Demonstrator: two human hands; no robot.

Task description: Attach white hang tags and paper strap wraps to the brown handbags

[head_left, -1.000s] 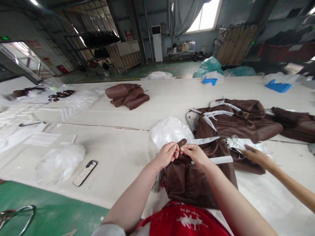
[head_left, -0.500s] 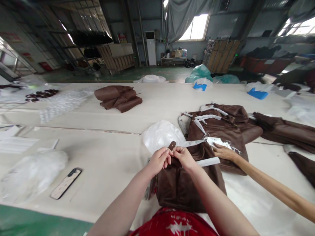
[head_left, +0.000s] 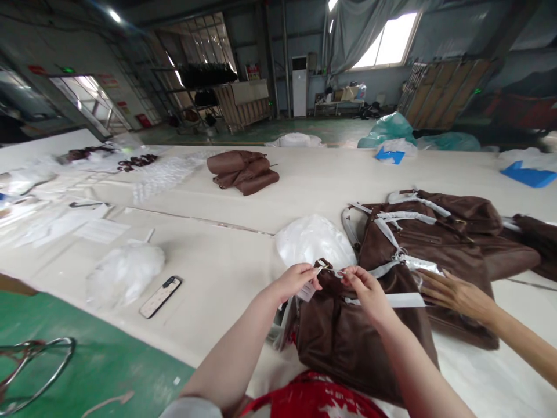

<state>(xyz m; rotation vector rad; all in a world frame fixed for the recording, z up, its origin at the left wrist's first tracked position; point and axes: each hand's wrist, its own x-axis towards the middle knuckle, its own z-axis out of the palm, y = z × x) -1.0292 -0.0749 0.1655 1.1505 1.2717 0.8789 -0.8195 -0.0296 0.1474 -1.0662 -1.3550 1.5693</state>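
Left hand (head_left: 301, 281) and right hand (head_left: 364, 287) are pinching white cord (head_left: 338, 273); pale table (head_left: 217, 255) is spanning mid-frame, window (head_left: 388, 42) glowing upper right.

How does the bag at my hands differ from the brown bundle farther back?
Your left hand and right hand are at the top of the bag; the bundle lies beyond them, untouched. The bag has a white strip across it; the bundle shows none. The bag appears larger in view than the bundle. Both are brown and on the table.
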